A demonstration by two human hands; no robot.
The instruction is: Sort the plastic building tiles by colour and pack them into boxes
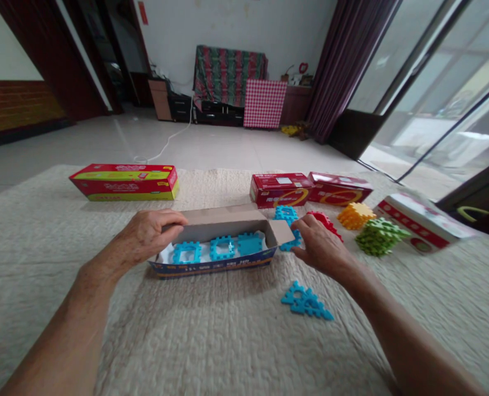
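A long blue cardboard box (227, 268) lies open on the quilted cover, its back flap raised. Inside, on white lining, sit blue toothed plastic building pieces (250, 243), two with square openings. My left hand (149, 234) is closed on the box's left end, fingers over the edge. My right hand (320, 242) is beside the right end flap (282, 231), thumb and fingers apart around the edge of a blue stack (286, 213); whether it touches the stack I cannot tell. Two blue triangular pieces (306, 301) lie flat in front of it.
Red pieces (325, 223), a yellow stack (355, 216) and a green stack (378, 236) stand at the right. Behind are a red-and-yellow box (124, 182), two dark red boxes (281, 190) (340, 188) and a white-and-red box (426, 220).
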